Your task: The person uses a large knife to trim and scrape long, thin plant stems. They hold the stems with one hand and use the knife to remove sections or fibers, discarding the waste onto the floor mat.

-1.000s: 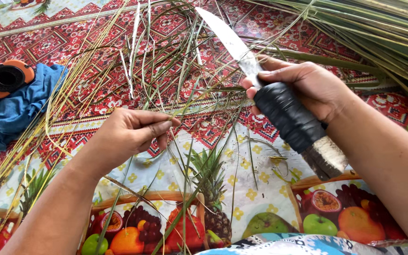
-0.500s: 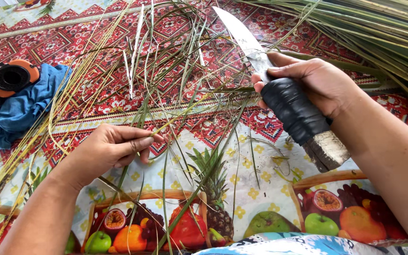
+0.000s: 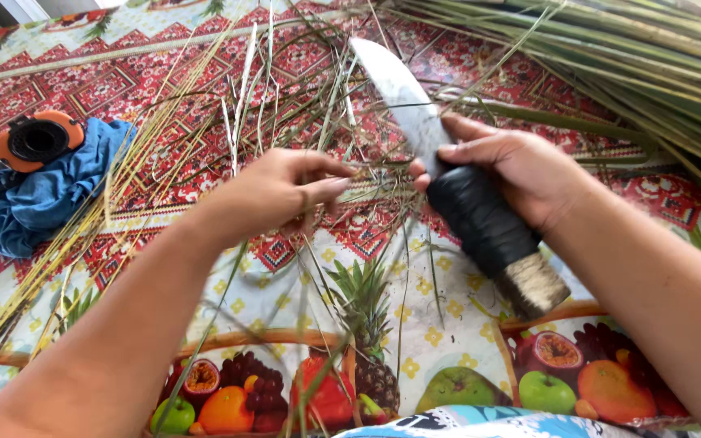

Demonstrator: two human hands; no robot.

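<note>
My right hand (image 3: pixel 521 166) grips a large knife by its black-taped handle (image 3: pixel 476 219); the broad steel blade (image 3: pixel 399 93) points up and away over the mat. My left hand (image 3: pixel 273 195) hovers just left of the blade's base, thumb and fingers pinched together over thin green leaf strips (image 3: pixel 367 191); whether a strip is held between them is hard to tell. Loose green and yellow strips (image 3: pixel 245 105) lie scattered across the patterned mat in front of both hands.
A thick bundle of long green palm leaves (image 3: pixel 634 57) fills the upper right. An orange and black round tool (image 3: pixel 38 139) rests on a blue cloth (image 3: pixel 34 191) at left. The mat (image 3: pixel 448 341) has red patterns and fruit pictures.
My left hand has moved up and to the right, close to the knife's blade base. The knife has shifted slightly left and lower in my right hand's grip.
</note>
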